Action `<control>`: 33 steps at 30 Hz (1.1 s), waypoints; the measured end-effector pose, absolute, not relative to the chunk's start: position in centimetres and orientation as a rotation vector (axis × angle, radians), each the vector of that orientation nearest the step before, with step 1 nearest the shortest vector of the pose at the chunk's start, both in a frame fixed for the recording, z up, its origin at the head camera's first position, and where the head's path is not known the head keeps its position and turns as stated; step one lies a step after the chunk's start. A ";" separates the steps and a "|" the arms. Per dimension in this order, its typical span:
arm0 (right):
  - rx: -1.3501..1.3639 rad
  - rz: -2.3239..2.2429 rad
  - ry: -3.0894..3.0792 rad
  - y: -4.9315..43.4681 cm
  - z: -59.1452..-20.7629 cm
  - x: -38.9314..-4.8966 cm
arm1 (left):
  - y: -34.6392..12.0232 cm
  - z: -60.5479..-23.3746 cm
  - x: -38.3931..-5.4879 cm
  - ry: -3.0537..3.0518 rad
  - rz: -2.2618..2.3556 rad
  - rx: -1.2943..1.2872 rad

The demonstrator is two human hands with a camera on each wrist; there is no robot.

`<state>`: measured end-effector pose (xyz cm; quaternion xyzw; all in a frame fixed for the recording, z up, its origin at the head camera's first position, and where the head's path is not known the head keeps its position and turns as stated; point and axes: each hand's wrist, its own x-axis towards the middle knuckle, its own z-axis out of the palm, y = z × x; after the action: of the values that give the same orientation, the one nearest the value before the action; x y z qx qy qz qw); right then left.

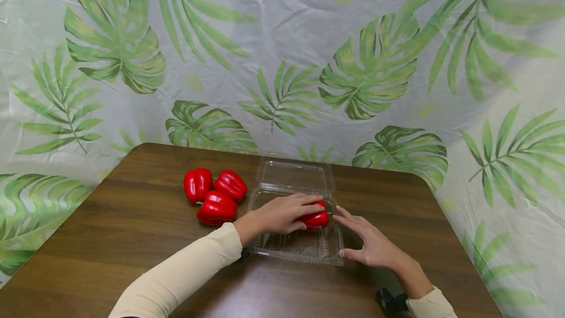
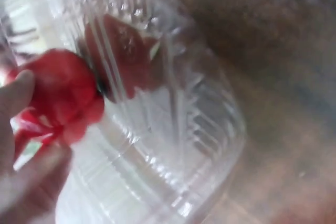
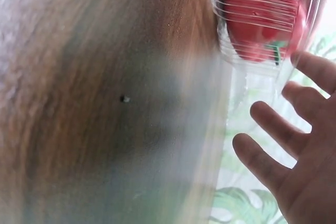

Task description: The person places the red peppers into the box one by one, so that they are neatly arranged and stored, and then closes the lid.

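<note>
On the bench (image 1: 106,239), the clear container (image 1: 282,247) stands with its lid (image 1: 293,174) open; the left hand (image 1: 280,214) grips one red pepper (image 1: 317,220) inside it; the right hand (image 1: 372,242) is spread beside it. The work looks early; three other peppers (image 1: 217,208) lie outside.

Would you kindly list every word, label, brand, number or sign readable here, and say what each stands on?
None can be read: the red bell peppers, clear clamshell container and wooden table show no legible lettering, and the backdrop bears printed leaves.
Any marking on the black wrist device is too small to read.
</note>
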<state>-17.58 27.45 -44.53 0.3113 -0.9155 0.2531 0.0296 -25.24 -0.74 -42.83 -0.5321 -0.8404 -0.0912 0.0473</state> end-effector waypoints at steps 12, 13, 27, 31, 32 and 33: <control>0.938 0.826 -2.840 27.5 -44.5 -17.8 | -0.8 -43.3 -25.1 -2.501 -0.314 -1.596; 0.936 0.828 -2.840 27.5 -44.5 -17.8 | -0.8 -43.3 -25.1 -2.502 -0.317 -1.598; 0.942 0.831 -2.834 27.6 -44.5 -17.9 | -0.7 -43.0 -25.2 -2.483 -0.255 -1.570; 0.948 0.822 -2.836 27.7 -44.5 -17.9 | -0.7 -42.9 -25.1 -2.515 -0.256 -1.564; 0.949 0.820 -2.834 27.7 -44.5 -17.9 | -0.7 -42.9 -25.1 -2.523 -0.257 -1.562; 0.949 0.822 -2.833 27.7 -44.5 -17.9 | -0.7 -42.8 -25.1 -2.529 -0.254 -1.558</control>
<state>-17.93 27.68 -44.51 0.3062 -0.9141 0.2651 0.0213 -25.09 -0.70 -42.82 -0.5208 -0.8457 -0.0848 0.0802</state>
